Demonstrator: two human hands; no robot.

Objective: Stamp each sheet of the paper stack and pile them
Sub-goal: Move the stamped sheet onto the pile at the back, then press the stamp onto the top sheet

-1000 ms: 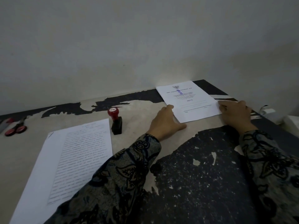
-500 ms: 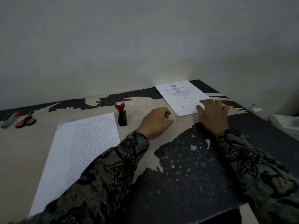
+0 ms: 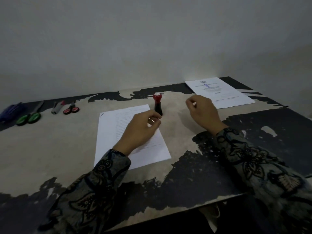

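A stack of printed sheets point(image 3: 109, 137) lies in the middle of the worn table point(image 3: 185, 179). Just beyond its far right corner stands the stamp point(image 3: 157, 103), upright, with a red top and black body. My left hand point(image 3: 140, 132) is over the stack's right part, fingers loosely curled, fingertips close to the stamp's base and holding nothing I can see. My right hand point(image 3: 203, 113) hovers to the right of the stamp, loosely curled and empty. A pile of stamped sheets point(image 3: 222, 93), blue mark on top, lies at the back right by the wall.
At the back left lie green-handled scissors point(image 3: 28, 118), a marker point(image 3: 57, 107), red-handled scissors point(image 3: 71, 109) and a blue object point(image 3: 11, 110). The wall runs right behind the table. The table's front edge point(image 3: 168, 215) crosses the lower frame.
Both hands have left the stamped pile at the back right and moved left. My left hand is now over the printed stack beside the stamp; my right hand has lifted off the pile.
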